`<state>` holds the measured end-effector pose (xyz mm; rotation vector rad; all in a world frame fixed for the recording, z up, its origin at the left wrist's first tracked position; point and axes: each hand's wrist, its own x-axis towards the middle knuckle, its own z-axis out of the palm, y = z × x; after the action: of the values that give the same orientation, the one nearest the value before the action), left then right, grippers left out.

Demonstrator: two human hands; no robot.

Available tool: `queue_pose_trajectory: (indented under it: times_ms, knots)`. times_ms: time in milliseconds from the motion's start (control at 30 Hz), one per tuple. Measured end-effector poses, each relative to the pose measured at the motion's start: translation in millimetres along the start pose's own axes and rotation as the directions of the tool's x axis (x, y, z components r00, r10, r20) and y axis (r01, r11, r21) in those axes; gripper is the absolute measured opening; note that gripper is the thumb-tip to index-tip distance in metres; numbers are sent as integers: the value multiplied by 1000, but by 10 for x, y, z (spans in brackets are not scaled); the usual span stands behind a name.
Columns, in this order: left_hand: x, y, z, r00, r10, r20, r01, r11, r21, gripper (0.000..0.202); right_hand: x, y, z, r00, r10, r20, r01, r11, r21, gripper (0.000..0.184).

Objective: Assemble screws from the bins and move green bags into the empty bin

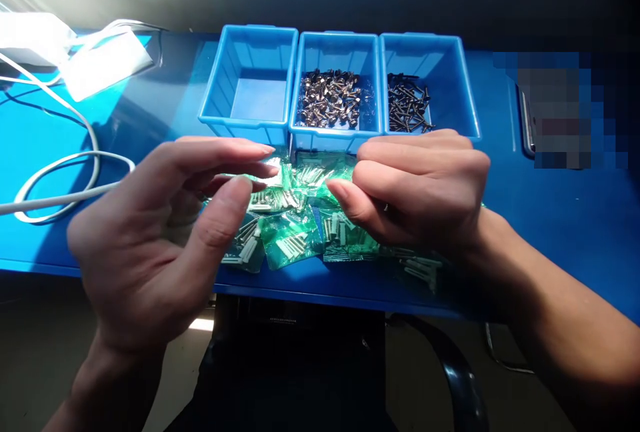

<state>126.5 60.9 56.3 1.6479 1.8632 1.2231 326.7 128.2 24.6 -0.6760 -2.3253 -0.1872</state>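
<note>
A heap of small green plastic bags (295,232) with pale screws inside lies on the blue table (550,219) near its front edge. My left hand (165,239) hovers above the heap's left side, fingers spread, thumb and fingertips close together; whether anything sits between them I cannot tell. My right hand (420,192) is curled over the heap's right side, fingers bent inward, thumb tip touching the bags. Behind the heap stand three blue bins: the left bin (225,85) has nothing in it, the middle bin (305,59) holds silvery screws, the right bin (450,65) dark screws.
White cables (65,165) loop across the table's left part, leading to a white device (30,35) at the back left. A blurred-out object (565,112) lies at the right. A dark chair (300,365) stands below the table's front edge.
</note>
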Motion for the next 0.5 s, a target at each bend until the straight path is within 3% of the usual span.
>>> queue_pose_trajectory:
  times_ms: [133, 200, 300, 367, 433, 500]
  knots:
    - [172, 156, -41, 963, 163, 216, -159, 987, -39, 17, 25, -11, -15, 999, -14, 32, 15, 999, -28, 39]
    - [240, 186, -87, 951, 166, 262, -144, 984, -100, 16, 27, -25, -23, 1000, 6, -9, -6, 1000, -6, 39]
    - [293, 189, -123, 906, 133, 401, 2, 948, -320, 18, 25, -60, -8, 989, 60, -135, -49, 995, 82, 39]
    - [326, 157, -96, 793, 134, 594, 184, 877, -443, 21, 34, -84, 10, 962, 170, -215, -126, 971, 204, 41]
    - [365, 127, -25, 673, 116, 731, 367, 805, -466, 25, 59, -99, 3, 915, 309, -259, -219, 920, 325, 41]
    - [397, 142, 69, 662, 54, 747, 452, 767, -455, 32, 96, -110, -52, 910, 348, -224, -267, 908, 324, 41]
